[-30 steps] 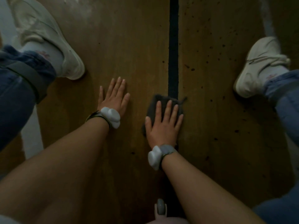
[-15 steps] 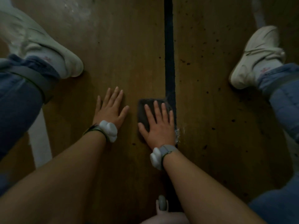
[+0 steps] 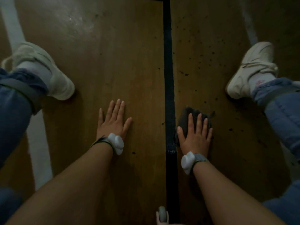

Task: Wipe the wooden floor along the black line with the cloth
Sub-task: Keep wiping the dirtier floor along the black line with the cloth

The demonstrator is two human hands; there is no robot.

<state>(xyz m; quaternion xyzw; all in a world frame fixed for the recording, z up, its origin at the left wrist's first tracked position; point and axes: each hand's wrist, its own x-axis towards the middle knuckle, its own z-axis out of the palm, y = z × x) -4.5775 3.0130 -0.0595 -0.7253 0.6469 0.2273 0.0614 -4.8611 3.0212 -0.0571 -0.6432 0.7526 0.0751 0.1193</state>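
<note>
Two flat, straight-fingered hands: left hand (image 3: 113, 121) bare on the wooden floor (image 3: 116, 65), right hand (image 3: 195, 135) pressing the soft, light cloth (image 3: 185, 115) just right of the black line (image 3: 168, 78), probably best pushed palm-down.

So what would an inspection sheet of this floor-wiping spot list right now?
Surface: wooden floor, with dark specks mostly right of the black line.
Job's things: dark cloth flat on the floor, just right of the black line.
Clutter: small wheel at the bottom edge; what it belongs to is out of view.
Hands: right hand flat on the cloth, fingers straight; left hand flat on bare floor left of the black line. A white wrist unit on each.
Cables: nothing seen.
Surroundings: pale shoes and jeans at either side; white stripe on the left.
</note>
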